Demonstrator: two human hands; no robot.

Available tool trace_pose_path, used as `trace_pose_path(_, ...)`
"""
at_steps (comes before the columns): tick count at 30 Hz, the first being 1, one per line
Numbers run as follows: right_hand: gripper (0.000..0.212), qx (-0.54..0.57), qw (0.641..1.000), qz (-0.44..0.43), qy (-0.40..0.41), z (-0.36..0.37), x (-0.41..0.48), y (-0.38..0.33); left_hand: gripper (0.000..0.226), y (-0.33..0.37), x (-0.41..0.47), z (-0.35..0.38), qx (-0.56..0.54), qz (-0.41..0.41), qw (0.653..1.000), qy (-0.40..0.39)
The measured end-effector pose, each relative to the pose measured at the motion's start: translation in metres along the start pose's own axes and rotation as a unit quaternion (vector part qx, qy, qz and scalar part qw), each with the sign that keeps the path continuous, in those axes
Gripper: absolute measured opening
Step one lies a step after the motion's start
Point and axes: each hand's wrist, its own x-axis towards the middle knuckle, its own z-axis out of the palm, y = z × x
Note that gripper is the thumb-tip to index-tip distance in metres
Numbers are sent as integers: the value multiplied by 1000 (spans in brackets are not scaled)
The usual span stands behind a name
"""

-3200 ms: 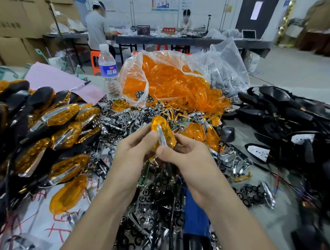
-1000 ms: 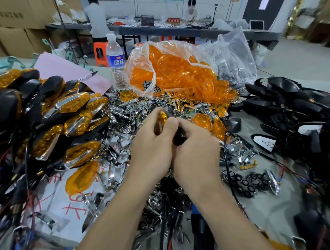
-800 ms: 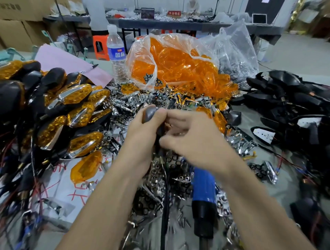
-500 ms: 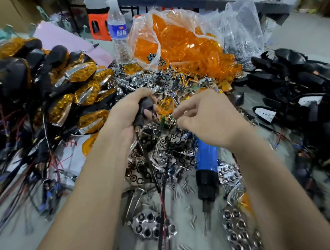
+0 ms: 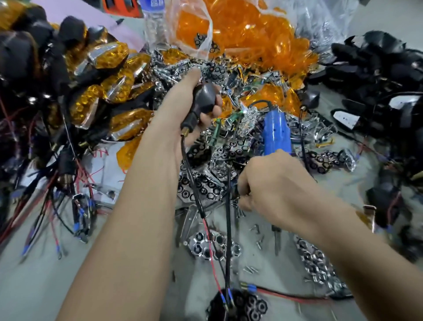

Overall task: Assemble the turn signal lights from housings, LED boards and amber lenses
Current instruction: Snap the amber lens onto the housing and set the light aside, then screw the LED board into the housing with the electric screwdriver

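Nestling inside the curled left hand (image 5: pixel 177 110) lies the housing (image 5: pixel 205 99).

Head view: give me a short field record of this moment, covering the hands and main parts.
left hand: grips a black housing, wires hanging below
right hand: fingers curled low near loose screws; hold unclear
blue screwdriver: lying on the table beyond the right hand
amber lenses: in a clear bag at the back
finished lights: piled at left

No text fully legible, white characters on the blue label (image 5: pixel 155 3) of the far water bottle (image 5: pixel 154 21) cut off, red scrawl on the left white sheet (image 5: pixel 102 160) unreadable
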Motion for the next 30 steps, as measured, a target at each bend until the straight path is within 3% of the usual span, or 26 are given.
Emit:
trace_pose_path(3,22,-32,999,-22,19,3,2,-3,60,-6,2,5,18,-2,1000,1)
trace_pose_path(8,18,-76,996,-28,47,12,-4,5,58,-11,4,5,37,-1,999,2)
trace_pose_path(12,25,-26,999,-12,27,11,-4,7,59,-13,4,8,52,-7,999,-5)
trace_pose_path(18,16,9,999,-32,15,9,-1,6,56,-15,2,13,76,-3,997,-21)
trace_pose_path(20,18,136,990,13,43,6,-1,10,60,-15,1,14,87,8,996,-13)
trace_pose_path(22,17,305,947,52,90,-3,9,16,65,-16,0,17,103,28,994,8)
trace_pose_path(25,12,511,835,97,180,-17,36,25,68,-22,-4,28,188,50,976,98)
trace_pose_path(27,11,595,768,120,204,-20,54,26,68,-26,-3,32,236,53,957,158)
trace_pose_path(30,16,646,719,123,225,-18,73,23,67,-29,2,32,241,71,951,180)
